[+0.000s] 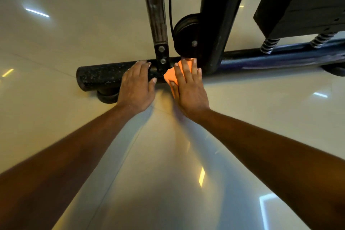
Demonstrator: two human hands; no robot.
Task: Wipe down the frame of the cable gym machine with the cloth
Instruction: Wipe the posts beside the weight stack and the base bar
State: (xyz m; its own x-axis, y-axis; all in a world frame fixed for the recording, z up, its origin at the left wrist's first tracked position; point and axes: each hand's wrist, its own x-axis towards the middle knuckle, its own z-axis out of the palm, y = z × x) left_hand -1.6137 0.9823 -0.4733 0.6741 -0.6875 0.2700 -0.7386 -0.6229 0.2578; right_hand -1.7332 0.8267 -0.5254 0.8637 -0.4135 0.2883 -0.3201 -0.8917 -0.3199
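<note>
The cable machine's black base bar (100,76) lies across the glossy floor, with an upright post (155,15) bolted to it and a black pulley (186,35) behind. An orange cloth (172,74) sits on the bar just right of the post's bracket. My right hand (188,89) presses flat on the cloth with straight fingers; most of the cloth is hidden under it. My left hand (135,87) rests open on the bar just left of the bracket, fingers straight, holding nothing.
A thick black frame column (220,18) rises right of the pulley. The weight stack (302,3) sits on two springs (268,45) over the blue-tinted bar section (280,58). A round rubber foot (108,95) supports the bar's left end. A cable (169,2) runs down to the pulley.
</note>
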